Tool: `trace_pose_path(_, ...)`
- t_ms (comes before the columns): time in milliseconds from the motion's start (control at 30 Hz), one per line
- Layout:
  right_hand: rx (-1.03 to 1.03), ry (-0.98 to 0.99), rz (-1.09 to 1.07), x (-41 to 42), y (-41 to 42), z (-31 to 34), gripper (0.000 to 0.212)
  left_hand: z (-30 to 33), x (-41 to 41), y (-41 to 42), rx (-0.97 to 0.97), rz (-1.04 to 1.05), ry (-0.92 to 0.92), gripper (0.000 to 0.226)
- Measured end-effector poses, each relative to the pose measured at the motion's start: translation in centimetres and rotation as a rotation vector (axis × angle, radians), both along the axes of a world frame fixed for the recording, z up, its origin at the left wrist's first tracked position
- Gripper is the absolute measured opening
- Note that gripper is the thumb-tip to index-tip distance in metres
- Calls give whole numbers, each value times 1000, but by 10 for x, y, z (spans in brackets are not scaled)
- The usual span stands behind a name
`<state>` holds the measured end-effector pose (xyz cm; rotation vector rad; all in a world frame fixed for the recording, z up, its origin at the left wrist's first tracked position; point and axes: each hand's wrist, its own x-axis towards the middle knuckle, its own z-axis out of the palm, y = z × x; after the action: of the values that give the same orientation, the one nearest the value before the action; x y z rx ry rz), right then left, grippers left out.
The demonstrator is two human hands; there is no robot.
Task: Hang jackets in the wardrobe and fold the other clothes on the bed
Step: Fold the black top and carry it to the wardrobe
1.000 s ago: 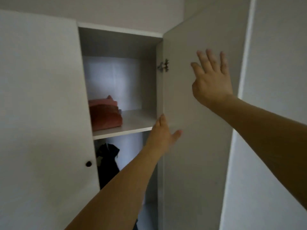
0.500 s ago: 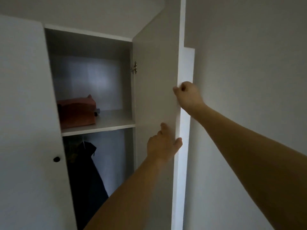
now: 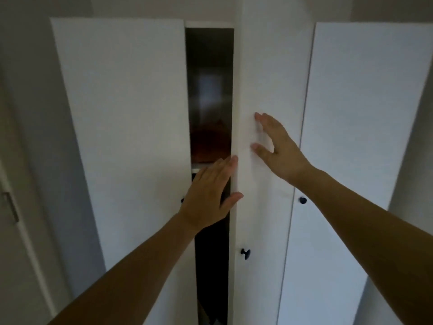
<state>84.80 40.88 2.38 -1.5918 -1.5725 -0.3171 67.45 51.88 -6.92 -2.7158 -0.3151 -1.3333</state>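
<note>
Currently the wardrobe (image 3: pixel 121 109) middle door (image 3: pixel 269 66) is ajar, leaving a narrow dark gap left of it. Right hand (image 3: pixel 278 146) lies flat on the door face, fingers spread, holding nothing. Left hand (image 3: pixel 210 195) is flat-fingered at the door's left edge, thumb touching it. Reddish folded item (image 3: pixel 208 141) sits on the shelf (image 3: pixel 199 170) inside the gap. Jackets not discernible.

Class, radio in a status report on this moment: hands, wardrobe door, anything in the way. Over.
Left hand open at door edge. Right hand open, flat on door front. Door ajar, narrow gap. Nothing visibly blocking it.
</note>
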Motion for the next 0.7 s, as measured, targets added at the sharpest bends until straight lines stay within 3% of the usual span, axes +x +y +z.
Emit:
trace_pose_path(200,-295,-397,-233,-6,108,-29,101,-2,-21,126,78,375,104,72)
trace_pose_path(400,-307,-474,-412,0,187,-59,120,0,1,202,188,535,86,82)
trace_pose_path(700,-273,-493,-529,17,238,-74,111,-2,30,257,234,629,151,82)
